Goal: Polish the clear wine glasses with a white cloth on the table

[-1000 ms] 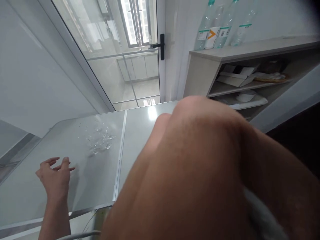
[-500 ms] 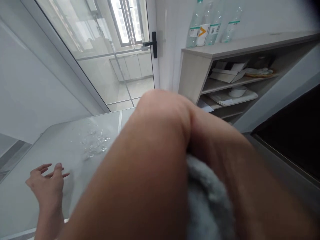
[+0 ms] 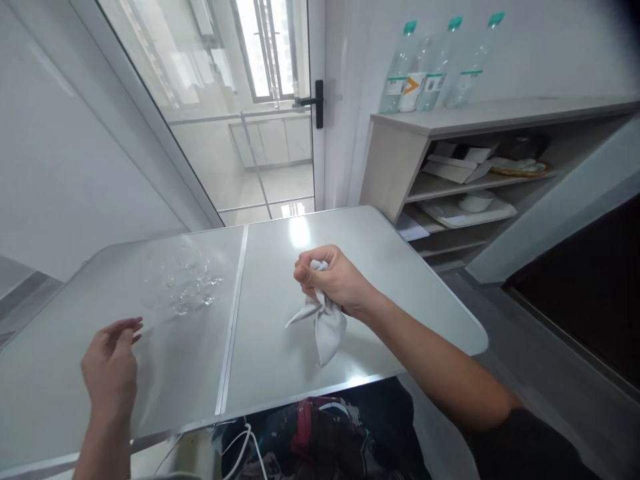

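Observation:
A white cloth (image 3: 330, 330) is bunched in my right hand (image 3: 330, 277), its loose ends hanging over the right half of the pale table (image 3: 400, 267). My left hand (image 3: 113, 363) is raised near the table's left part, fingers bent and apart, with nothing visible in it. Beyond that hand, a scatter of small clear, shiny pieces or droplets (image 3: 193, 290) lies on the left half of the tabletop; their exact nature is hard to tell.
Several clear bottles (image 3: 433, 83) stand on a shelf unit (image 3: 390, 160) at the back right. A glass door (image 3: 295, 180) is behind the table. White cables (image 3: 245, 443) and a dark bag-like item (image 3: 350, 433) are below the front edge.
My right arm, which filled the middle of the view close to the camera, is now lowered over the table with the cloth. My left hand's fingers have drawn closer together, and the view has shifted slightly.

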Action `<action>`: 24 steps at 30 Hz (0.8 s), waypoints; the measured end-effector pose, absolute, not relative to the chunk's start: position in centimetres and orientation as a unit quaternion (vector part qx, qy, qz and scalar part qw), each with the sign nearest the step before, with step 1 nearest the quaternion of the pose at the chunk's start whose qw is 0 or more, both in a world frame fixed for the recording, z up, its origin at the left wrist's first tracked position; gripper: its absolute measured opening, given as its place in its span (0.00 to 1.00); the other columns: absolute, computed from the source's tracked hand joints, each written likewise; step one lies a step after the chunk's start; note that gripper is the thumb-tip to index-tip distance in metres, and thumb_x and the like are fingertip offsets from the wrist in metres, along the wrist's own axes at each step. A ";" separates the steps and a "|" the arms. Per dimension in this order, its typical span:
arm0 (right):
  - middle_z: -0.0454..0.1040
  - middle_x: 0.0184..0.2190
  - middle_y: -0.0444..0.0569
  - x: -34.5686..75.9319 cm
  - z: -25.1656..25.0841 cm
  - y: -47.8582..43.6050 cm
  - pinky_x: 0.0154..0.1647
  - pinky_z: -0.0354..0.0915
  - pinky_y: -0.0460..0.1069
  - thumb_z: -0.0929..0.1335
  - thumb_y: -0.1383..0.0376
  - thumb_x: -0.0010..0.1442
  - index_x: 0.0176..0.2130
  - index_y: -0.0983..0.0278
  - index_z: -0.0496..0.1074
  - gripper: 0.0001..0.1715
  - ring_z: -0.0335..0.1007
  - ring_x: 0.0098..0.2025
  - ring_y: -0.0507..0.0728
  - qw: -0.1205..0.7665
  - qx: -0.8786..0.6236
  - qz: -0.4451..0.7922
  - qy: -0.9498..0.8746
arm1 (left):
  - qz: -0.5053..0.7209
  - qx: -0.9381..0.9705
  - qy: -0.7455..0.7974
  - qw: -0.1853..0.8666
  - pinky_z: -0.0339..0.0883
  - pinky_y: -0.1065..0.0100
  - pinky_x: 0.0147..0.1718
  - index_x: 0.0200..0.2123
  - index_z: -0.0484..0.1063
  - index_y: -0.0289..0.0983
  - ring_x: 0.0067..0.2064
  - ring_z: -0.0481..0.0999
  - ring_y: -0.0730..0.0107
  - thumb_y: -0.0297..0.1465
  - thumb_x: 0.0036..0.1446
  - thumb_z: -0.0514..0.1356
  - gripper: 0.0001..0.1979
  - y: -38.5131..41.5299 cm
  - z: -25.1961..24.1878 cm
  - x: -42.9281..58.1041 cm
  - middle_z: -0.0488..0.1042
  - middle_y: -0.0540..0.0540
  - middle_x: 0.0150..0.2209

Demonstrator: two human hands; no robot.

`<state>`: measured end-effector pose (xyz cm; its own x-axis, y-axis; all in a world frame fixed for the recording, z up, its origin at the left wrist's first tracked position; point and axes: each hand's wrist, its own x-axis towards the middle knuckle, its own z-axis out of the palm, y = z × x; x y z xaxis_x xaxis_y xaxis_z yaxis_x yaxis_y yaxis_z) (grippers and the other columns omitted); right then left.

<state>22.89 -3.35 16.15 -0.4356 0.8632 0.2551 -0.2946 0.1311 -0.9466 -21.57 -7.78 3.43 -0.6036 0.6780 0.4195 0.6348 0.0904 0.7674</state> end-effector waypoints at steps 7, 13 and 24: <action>0.64 0.18 0.39 23.0 14.6 -3.6 0.20 0.49 0.46 0.76 0.47 0.56 0.24 0.63 0.68 0.26 0.53 0.18 0.47 0.470 -0.230 0.640 -0.563 | 0.546 0.460 0.660 0.234 0.63 0.41 0.63 0.51 0.66 0.45 0.63 0.71 0.49 0.33 0.39 0.71 0.33 -7.8 2.5 -18.0 0.73 0.43 0.59; 0.68 0.29 0.42 23.9 14.3 -2.7 0.30 0.58 0.47 0.71 0.61 0.62 0.37 0.61 0.73 0.06 0.61 0.29 0.51 0.412 -0.295 0.498 -0.703 | 0.565 0.438 0.666 0.213 0.67 0.41 0.61 0.49 0.66 0.41 0.58 0.75 0.53 0.36 0.37 0.76 0.35 -6.5 1.7 -16.9 0.75 0.42 0.53; 0.73 0.50 0.52 28.7 7.4 2.4 0.49 0.64 0.53 0.65 0.74 0.52 0.51 0.57 0.75 0.29 0.69 0.50 0.62 0.176 -0.395 0.303 -0.849 | 0.477 0.411 0.776 0.038 0.72 0.48 0.53 0.54 0.63 0.37 0.53 0.74 0.53 0.45 0.43 0.74 0.39 -6.1 1.0 -16.0 0.67 0.36 0.56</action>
<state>28.71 2.37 7.43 -0.6259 0.7777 0.0595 0.5646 0.5044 -0.6533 -15.97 -6.11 1.04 -0.6594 0.6739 0.3332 0.6014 0.2069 0.7717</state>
